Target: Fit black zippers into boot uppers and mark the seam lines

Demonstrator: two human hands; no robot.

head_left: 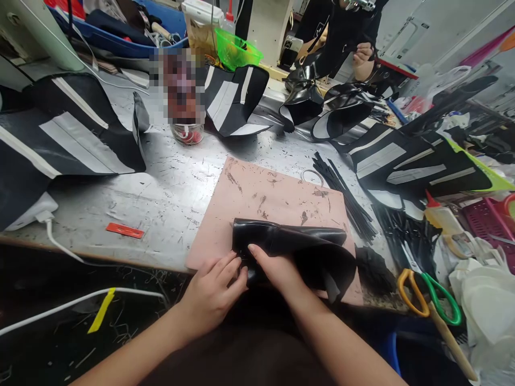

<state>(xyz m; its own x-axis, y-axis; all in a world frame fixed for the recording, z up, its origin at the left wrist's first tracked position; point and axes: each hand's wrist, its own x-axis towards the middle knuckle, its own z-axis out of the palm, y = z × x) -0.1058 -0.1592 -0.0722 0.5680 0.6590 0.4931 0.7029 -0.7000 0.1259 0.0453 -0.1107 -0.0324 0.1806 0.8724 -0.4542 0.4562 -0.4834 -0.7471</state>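
A glossy black leather boot upper point(298, 241) lies folded over across a scuffed pink mat point(257, 187) at the near edge of the bench. My left hand point(219, 284) pinches its left end, thumb and fingertips together on the edge. Beside it, my right hand point(277, 268) grips the same end, with the thumb on top and the fingers hidden beneath the leather. The right end of the piece curls open in a loop, its dull inner side showing.
Black pieces with white strips point(86, 142) stand at left. Dark strips point(346, 198) lie right of the mat, near scissors point(428, 292) with orange and green handles. A red tag point(124, 230) is at left. Across the bench, a person in black point(354, 53) stands by glossy boot pieces point(306, 102).
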